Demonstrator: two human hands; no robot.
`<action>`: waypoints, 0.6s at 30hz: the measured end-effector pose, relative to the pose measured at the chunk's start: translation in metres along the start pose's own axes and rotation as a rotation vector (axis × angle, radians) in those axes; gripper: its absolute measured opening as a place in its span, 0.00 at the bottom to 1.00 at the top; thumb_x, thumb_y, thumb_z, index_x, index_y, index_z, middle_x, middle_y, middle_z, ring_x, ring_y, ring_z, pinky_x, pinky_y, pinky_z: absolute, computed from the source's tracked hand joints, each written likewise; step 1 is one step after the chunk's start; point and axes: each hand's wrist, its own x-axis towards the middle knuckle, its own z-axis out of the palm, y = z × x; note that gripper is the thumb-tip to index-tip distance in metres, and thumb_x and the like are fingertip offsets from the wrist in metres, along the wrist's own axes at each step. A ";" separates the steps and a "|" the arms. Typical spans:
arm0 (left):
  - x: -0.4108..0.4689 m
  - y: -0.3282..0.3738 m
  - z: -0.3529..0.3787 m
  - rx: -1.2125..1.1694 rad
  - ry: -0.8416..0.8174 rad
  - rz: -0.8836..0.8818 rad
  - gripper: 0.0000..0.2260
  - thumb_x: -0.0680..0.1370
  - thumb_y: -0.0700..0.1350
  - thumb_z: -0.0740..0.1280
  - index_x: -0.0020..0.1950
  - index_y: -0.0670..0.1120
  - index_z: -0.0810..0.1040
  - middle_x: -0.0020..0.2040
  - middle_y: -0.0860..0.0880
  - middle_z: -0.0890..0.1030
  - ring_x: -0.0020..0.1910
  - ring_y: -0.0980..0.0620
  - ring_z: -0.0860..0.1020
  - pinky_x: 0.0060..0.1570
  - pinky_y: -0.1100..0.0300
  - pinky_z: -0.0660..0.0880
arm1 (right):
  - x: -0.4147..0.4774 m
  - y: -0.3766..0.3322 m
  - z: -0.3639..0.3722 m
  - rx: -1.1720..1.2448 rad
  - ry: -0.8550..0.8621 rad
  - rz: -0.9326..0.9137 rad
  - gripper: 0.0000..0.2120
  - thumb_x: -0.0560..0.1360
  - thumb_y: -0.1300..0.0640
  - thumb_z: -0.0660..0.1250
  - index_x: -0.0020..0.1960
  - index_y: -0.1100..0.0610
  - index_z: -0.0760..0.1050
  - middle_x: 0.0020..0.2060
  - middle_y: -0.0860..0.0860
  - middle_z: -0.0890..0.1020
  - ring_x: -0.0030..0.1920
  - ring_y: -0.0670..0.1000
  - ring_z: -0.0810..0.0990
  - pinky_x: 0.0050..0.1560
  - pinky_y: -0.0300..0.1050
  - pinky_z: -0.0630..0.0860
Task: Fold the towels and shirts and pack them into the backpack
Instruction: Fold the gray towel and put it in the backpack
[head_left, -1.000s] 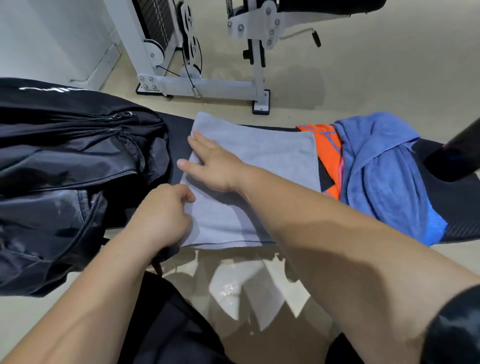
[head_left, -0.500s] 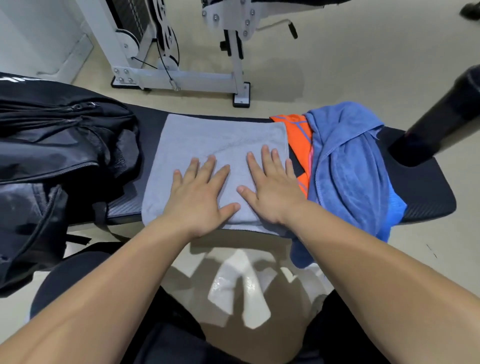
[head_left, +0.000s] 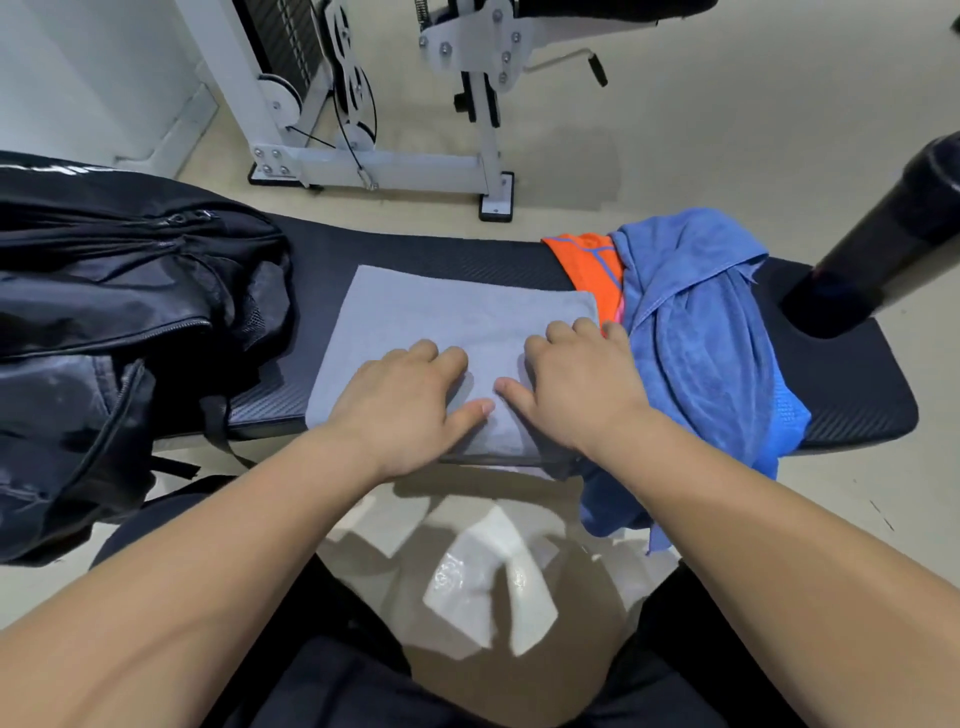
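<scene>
On the worktop's (head_left: 857, 405) near edge: left grip (head_left: 410, 400) and right grip (head_left: 576, 384), side by side on the grey towel (head_left: 457, 312), knuckles bent, thumbs out; whether cloth is pinched cannot be told. Grey towel folded flat, mid-worktop. Right: blue towel (head_left: 696, 338) over orange shirt (head_left: 592, 265), overhanging the edge, so a nudge from the right grip may drag it floorward. Left: backpack (head_left: 130, 312).

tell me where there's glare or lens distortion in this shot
Head view: bright glare patches on the glossy floor near the bottom centre; head view: wide-angle bending bows the long edge of the bench; head view: the gray towel is sharp and evenly lit.
</scene>
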 end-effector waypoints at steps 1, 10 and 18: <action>0.002 -0.001 0.000 -0.036 0.064 -0.009 0.21 0.78 0.65 0.56 0.58 0.50 0.71 0.53 0.48 0.73 0.53 0.41 0.74 0.50 0.47 0.73 | 0.002 0.003 -0.001 -0.003 0.030 0.005 0.27 0.78 0.32 0.55 0.57 0.53 0.77 0.54 0.54 0.79 0.59 0.60 0.73 0.61 0.60 0.65; 0.044 -0.047 0.014 0.054 -0.130 -0.150 0.33 0.80 0.69 0.47 0.82 0.59 0.46 0.84 0.51 0.44 0.82 0.43 0.47 0.77 0.36 0.51 | 0.041 0.029 0.011 0.151 -0.181 0.044 0.29 0.82 0.38 0.51 0.80 0.47 0.57 0.80 0.52 0.58 0.79 0.57 0.55 0.77 0.67 0.49; 0.023 -0.049 0.000 0.070 0.144 -0.188 0.12 0.82 0.55 0.57 0.59 0.49 0.70 0.55 0.44 0.75 0.54 0.38 0.74 0.46 0.47 0.72 | 0.044 0.028 0.004 0.329 -0.020 -0.038 0.15 0.82 0.45 0.59 0.63 0.44 0.80 0.58 0.51 0.79 0.61 0.59 0.73 0.59 0.55 0.70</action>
